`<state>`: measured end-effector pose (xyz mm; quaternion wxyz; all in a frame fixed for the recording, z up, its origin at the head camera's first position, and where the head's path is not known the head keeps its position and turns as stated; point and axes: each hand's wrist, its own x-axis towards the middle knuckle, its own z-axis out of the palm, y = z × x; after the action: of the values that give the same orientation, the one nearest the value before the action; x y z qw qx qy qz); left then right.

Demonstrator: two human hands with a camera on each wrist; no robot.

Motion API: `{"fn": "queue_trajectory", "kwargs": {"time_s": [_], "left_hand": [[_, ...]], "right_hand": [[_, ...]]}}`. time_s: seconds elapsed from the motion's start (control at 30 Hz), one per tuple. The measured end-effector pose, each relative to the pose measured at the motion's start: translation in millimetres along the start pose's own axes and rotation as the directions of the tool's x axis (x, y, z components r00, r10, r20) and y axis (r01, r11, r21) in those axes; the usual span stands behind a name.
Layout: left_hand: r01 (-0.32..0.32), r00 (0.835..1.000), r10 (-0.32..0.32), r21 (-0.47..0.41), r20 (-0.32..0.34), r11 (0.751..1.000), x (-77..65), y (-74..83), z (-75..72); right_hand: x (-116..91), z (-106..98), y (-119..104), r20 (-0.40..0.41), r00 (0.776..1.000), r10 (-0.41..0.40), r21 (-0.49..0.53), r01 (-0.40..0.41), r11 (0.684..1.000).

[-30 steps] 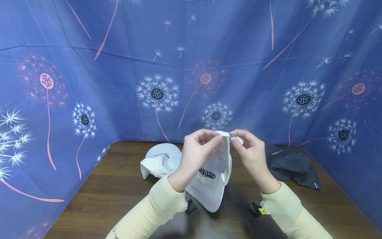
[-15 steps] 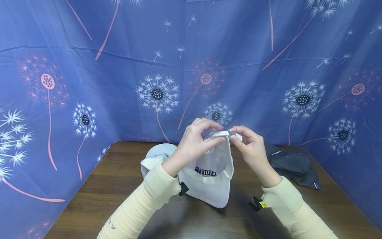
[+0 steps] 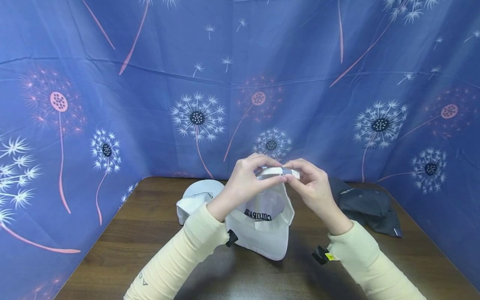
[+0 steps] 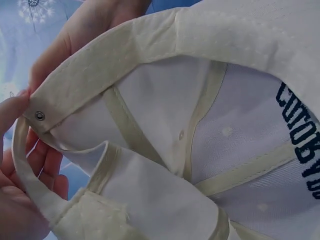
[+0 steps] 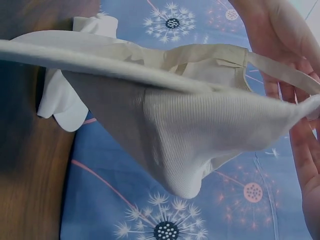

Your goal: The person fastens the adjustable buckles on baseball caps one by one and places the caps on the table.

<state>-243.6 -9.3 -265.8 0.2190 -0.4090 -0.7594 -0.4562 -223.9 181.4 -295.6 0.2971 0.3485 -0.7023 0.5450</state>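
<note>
White fabric: one white cap [image 3: 264, 228], held up between two hands over the middle of the table [image 3: 142, 233], its hollow inside turned to the wearer of the head camera and its brim slanting down. Whether the brim touched the wood could not be told.

Lettering [image 3: 258, 215]: dark, reading COLORADO in reverse on the inside front of the crown.

Strap [image 3: 271, 171]: pale, narrow, at the cap's back edge, uppermost. A small round metal snap [image 4: 39, 115] showed on the inner band close to one thumb.

Left hand [image 3: 243, 181]: fingers above and thumb below, drawn nearly together, pinching the cap at the strap.

Right hand [image 3: 314, 185]: thumb and fingers closed in a pinch on the same back edge, just beside the left fingertips.

Second cap [image 3: 198, 202]: white, crumpled, on the table beyond the left forearm.

Dark grey cap [image 3: 367, 206]: slumped on the table past the right wrist.

Sleeves [image 3: 178, 254]: pale yellow, ribbed cuffs, a black device [image 3: 320, 255] at the right cuff with a yellow tag [image 3: 331, 256].

Cloth [image 3: 150, 100]: blue, printed with white and pink dandelions, hung behind the table.
</note>
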Motion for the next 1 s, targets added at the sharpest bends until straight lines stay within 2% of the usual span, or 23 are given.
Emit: {"fn": "queue_trajectory", "kwargs": {"time_s": [0.33, 0.57, 0.83, 1.0], "left_hand": [[-0.049, 0.999, 0.049, -0.012, -0.016, 0.999, -3.2, -2.5, 1.1], [-0.032, 0.999, 0.032, -0.025, 0.001, 0.999, -3.2, -1.9, 2.3], [-0.043, 0.999, 0.043, -0.024, 0.006, 0.999, -3.5, -2.5, 1.4], [-0.036, 0.999, 0.036, -0.028, 0.002, 0.999, -4.2, -3.1, 0.9]], "right_hand": [[-2.9, -2.1, 0.3, -0.015, 0.998, 0.06, 0.028, -0.06, 0.998], [-4.0, -3.1, -1.7, 0.004, 0.996, 0.086, 0.042, -0.086, 0.995], [-4.3, -4.2, -6.0, 0.029, 0.99, 0.136, 0.034, -0.137, 0.99], [-5.5, -5.9, -9.2, 0.041, 0.982, 0.183, 0.087, -0.186, 0.979]]}}
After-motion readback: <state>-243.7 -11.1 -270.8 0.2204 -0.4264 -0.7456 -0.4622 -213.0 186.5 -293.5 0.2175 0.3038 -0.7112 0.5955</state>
